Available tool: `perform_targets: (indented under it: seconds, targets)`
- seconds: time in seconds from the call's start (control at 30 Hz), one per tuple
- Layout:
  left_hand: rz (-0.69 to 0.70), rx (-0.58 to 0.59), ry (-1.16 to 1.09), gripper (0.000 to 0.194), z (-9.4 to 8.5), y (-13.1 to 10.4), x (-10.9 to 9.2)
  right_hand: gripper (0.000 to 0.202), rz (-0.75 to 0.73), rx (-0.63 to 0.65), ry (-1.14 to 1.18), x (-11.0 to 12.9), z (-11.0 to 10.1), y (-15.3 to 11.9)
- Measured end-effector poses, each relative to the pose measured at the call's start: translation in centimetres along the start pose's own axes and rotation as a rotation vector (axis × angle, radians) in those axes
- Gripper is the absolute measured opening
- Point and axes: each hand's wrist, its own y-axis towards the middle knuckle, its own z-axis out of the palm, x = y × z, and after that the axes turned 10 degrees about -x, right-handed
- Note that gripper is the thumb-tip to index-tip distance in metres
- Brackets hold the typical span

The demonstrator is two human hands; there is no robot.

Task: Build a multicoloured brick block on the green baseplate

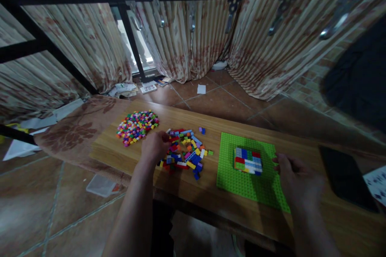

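Bricks [190, 156] lie on a wooden table [208, 123], curtains [208, 40] hanging beyond brown tiles [223, 100].

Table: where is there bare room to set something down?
Free: the strip of table between the large bricks and green baseplate, and the wood between the small bricks and near edge. Crowded: the large bricks, where the left hand is, and the baseplate's right edge, where the right hand fills much of the gap towards the black slab.

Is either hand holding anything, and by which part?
It cannot be told: the left hand is at the loose brick pile, any grip unclear; the right hand is at the green baseplate's right edge, likewise unclear.
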Motion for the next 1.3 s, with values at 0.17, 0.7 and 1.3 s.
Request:
perform_targets:
  seconds: [0.17, 0.7, 1.3]
  targets:
    - [0.011, 0.0, -0.049, 0.024, 0.1, 0.0, -0.1, 0.038, -0.028, 0.005, -0.024, -0.2, 0.1, -0.1]
    - [0.401, 0.493, -1.035, 0.023, 2.4, -6.2, -9.0, 0.02, -0.26, 0.566, 0.479, 1.6, -0.2, -3.3]
    - [0.387, 0.455, -0.993, 0.024, 5.4, -8.6, -13.3, 0.017, -0.344, 0.544, 0.329, -1.3, -2.3, -1.0]
